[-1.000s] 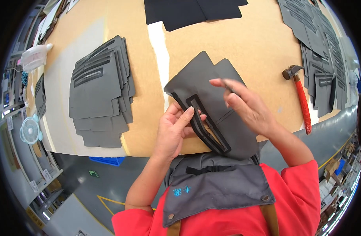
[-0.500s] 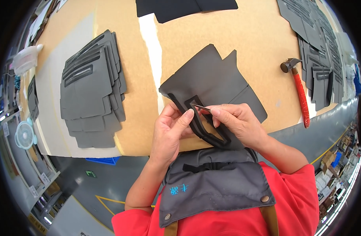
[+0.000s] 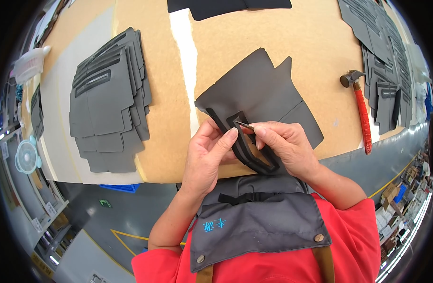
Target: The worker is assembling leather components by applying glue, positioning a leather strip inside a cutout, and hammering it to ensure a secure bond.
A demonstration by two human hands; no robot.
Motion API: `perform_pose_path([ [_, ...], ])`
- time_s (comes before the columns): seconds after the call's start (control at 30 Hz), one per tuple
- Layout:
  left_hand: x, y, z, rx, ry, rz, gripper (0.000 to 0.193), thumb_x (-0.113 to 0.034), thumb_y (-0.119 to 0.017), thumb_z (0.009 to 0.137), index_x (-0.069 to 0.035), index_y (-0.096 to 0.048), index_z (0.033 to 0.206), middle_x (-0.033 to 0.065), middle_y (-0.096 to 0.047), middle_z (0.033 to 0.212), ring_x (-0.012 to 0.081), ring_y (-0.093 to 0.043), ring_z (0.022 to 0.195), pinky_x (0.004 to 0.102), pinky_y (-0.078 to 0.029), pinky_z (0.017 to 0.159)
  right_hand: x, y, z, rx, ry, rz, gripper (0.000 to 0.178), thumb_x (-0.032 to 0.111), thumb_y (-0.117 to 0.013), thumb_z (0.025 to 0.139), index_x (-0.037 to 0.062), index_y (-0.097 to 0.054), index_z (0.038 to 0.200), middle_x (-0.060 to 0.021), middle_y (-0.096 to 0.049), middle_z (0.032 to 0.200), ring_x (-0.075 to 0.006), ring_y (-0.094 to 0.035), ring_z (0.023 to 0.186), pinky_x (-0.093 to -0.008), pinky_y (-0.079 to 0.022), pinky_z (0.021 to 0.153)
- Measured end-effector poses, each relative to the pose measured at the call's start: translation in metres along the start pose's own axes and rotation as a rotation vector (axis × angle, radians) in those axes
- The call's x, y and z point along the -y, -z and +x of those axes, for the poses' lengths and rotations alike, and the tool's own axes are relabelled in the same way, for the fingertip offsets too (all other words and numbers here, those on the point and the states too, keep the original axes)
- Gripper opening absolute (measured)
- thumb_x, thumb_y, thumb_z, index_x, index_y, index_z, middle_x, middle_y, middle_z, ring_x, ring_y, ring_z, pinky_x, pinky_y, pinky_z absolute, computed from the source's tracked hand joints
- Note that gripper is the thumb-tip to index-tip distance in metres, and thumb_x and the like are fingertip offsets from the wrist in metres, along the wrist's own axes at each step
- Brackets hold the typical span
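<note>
A dark grey flat panel (image 3: 261,87) lies partly on the table, its near end lifted toward me. A long slot bordered by a black band (image 3: 249,158) is cut through that end. My left hand (image 3: 208,153) pinches the band beside the slot between thumb and fingers. In my right hand (image 3: 285,144), thumb and forefinger grip a thin pointed metal tool (image 3: 244,125). Its tip touches or nearly touches the band at the slot's far corner. Whether it is tweezers or a pick, I cannot make out.
Similar grey panels form a stack (image 3: 103,104) on the left, with more piled at the right (image 3: 384,61). A claw hammer (image 3: 362,111) with a red handle lies near the right pile. At the far edge rests a black piece (image 3: 230,7). A small light-blue fan (image 3: 27,155) stands at the left.
The whole view has shifted slightly. Both hands keep their hold, and the tool's tip stays around the same corner of the slot, with its angle a little changed.
</note>
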State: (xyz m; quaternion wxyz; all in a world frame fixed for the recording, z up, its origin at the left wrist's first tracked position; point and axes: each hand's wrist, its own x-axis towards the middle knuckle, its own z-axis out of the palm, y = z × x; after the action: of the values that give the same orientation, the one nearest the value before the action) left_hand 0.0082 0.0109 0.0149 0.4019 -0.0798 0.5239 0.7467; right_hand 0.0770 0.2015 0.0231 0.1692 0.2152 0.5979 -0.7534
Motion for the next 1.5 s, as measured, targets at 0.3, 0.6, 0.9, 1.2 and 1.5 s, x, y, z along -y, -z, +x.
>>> perform_pose_path([
  [0.3,-0.001,-0.003,-0.001,-0.013,0.015,-0.036,0.027,-0.014,-0.061,0.104,-0.002,-0.056,0.128,0.0117,-0.067,0.118,0.0188,-0.069,0.109,0.038,-0.067,0.082,-0.001,-0.001,0.001,-0.018,0.036,-0.014,0.031,0.022,-0.059,0.107,-0.0017,-0.074,0.122,0.0036,-0.06,0.081,-0.0045,-0.053,0.081,-0.0211,-0.043,0.073],
  [0.6,-0.009,-0.001,-0.004,-0.072,0.031,-0.157,0.024,-0.02,-0.06,0.106,-0.006,-0.057,0.125,0.004,-0.067,0.107,0.0125,-0.068,0.09,0.0333,-0.058,0.083,-0.014,0.009,0.015,-0.072,0.408,-0.321,0.025,0.016,-0.062,0.103,0.0001,-0.073,0.118,-0.0059,-0.067,0.086,-0.0117,-0.062,0.077,-0.0266,-0.049,0.07],
  [0.9,-0.016,0.035,-0.012,-0.019,0.115,-0.109,0.024,-0.018,-0.062,0.105,0.003,-0.072,0.108,0.0096,-0.075,0.103,0.0162,-0.07,0.092,0.0348,-0.057,0.087,0.009,0.029,0.051,0.246,0.489,-0.397,0.027,0.026,-0.073,0.097,0.0007,-0.071,0.108,-0.0089,-0.074,0.095,-0.0167,-0.069,0.084,-0.0296,-0.054,0.075],
  [1.2,-0.012,0.043,-0.018,-0.017,0.166,-0.262,0.028,-0.023,-0.059,0.107,0.002,-0.068,0.116,0.0091,-0.072,0.111,0.0156,-0.066,0.094,0.0327,-0.054,0.08,0.019,0.027,0.072,0.356,0.515,-0.455,0.024,0.026,-0.075,0.095,0.002,-0.07,0.097,-0.0077,-0.071,0.084,-0.0162,-0.065,0.075,-0.0301,-0.05,0.067],
  [1.5,0.004,0.017,-0.027,0.117,0.175,-0.634,0.018,-0.014,-0.057,0.107,-0.005,-0.066,0.119,0.0012,-0.065,0.11,0.0087,-0.051,0.086,0.025,-0.04,0.068,0.049,0.029,0.085,0.279,0.359,-0.387,0.028,0.029,-0.064,0.103,0.0019,-0.069,0.098,-0.0006,-0.065,0.083,-0.0093,-0.055,0.075,-0.0271,-0.046,0.069],
])
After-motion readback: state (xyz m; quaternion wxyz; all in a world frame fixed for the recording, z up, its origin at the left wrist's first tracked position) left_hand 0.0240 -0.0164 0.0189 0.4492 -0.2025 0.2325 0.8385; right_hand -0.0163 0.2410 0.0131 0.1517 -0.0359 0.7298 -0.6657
